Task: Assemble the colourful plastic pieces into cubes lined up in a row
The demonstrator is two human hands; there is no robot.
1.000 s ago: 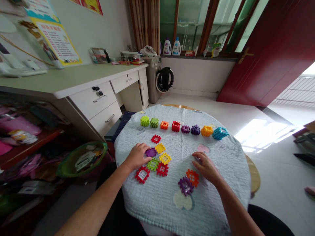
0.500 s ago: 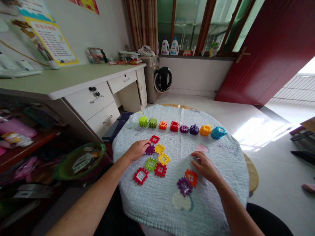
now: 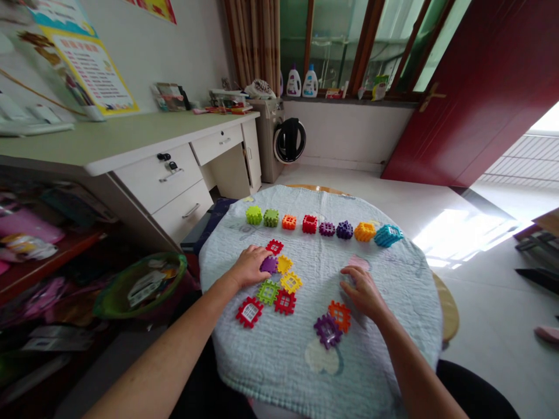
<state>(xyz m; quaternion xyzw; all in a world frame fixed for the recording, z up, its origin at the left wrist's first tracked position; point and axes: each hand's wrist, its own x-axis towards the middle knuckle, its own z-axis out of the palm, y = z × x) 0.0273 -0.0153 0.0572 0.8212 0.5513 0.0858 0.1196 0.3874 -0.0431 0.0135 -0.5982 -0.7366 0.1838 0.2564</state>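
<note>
My left hand [image 3: 252, 265] has its thumb and fingers closed around a solid purple building tile [image 3: 269, 265], which lies against a yellow tile [image 3: 285, 265]. Close by on the cloth are a small red tile [image 3: 275, 247], a yellow window tile [image 3: 290, 283], a green window tile [image 3: 268, 292] and a red window tile [image 3: 285, 302]. Nearer me lies another red window tile [image 3: 249, 313]. My right hand [image 3: 360, 291] rests on the cloth with fingers apart, holding nothing. Below it, a purple window tile [image 3: 327, 331] overlaps or touches an orange tile [image 3: 339, 316].
A row of stacked or assembled pieces crosses the far side, from a lime block [image 3: 254, 215] to a teal stack [image 3: 388, 235]. The round table wears a pale blue cloth [image 3: 371, 366]. A green basket [image 3: 140, 286] and a desk [image 3: 144, 131] stand to the left.
My left hand has shifted slightly right, and the purple tile has moved with it toward the yellow tile. My right hand has barely moved.
</note>
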